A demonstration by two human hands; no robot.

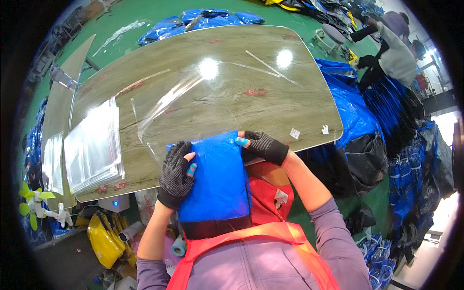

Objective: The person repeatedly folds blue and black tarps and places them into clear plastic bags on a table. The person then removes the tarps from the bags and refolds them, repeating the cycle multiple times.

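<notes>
A folded blue plastic sheet [212, 174] with a black lower band lies tilted between the near table edge and my body. My left hand [176, 174], in a black dotted glove with a bare thumb wrapped in blue tape, lies along its left edge, fingers curled against it. At the upper right corner, my right hand [263, 146] pinches the sheet between its taped thumb and gloved fingers. The sheet's underside is hidden, as are some of my right fingers. The wood-patterned table [285, 106] lies just beyond both hands.
Clear plastic sleeves [94, 145] are stacked on the table's left. Loose clear film strips [169, 96] lie mid-table. Blue packs [203, 21] sit on the floor behind. At right a person [396, 58] bends over blue and black sheeting [353, 106]. A small green fan [36, 205] stands left.
</notes>
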